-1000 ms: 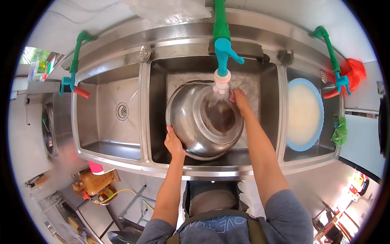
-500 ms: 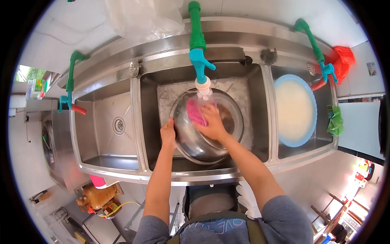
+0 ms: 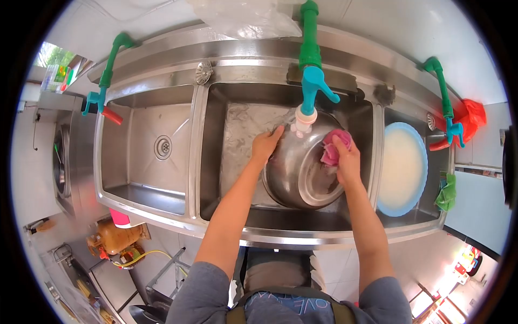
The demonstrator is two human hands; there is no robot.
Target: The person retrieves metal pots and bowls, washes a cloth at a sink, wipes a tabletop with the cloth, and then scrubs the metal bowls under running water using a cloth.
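A shiny metal basin (image 3: 288,173) lies tilted, underside showing, in the middle sink (image 3: 237,124), partly below the tap (image 3: 314,89). My left hand (image 3: 266,144) is closed on its left rim, the fingertips partly hidden at the edge. In my right hand (image 3: 348,162) is a bunched pink cloth (image 3: 334,146), pressed to the right part of the basin's base. The tap's white nozzle (image 3: 304,120) hangs over the basin between my two hands.
The left sink (image 3: 145,135) has a drain (image 3: 163,147). In the right sink stands a light-blue tub (image 3: 424,167) of cloudy whitish liquid. Side taps (image 3: 108,81) carry red hose ends. A green cloth (image 3: 446,193) hangs over the right edge; a red bag (image 3: 469,119) is behind.
My right hand and the pink cloth have moved from under the tap to the right side of the basin's base. My left hand has moved up the basin's rim. The view has shifted.
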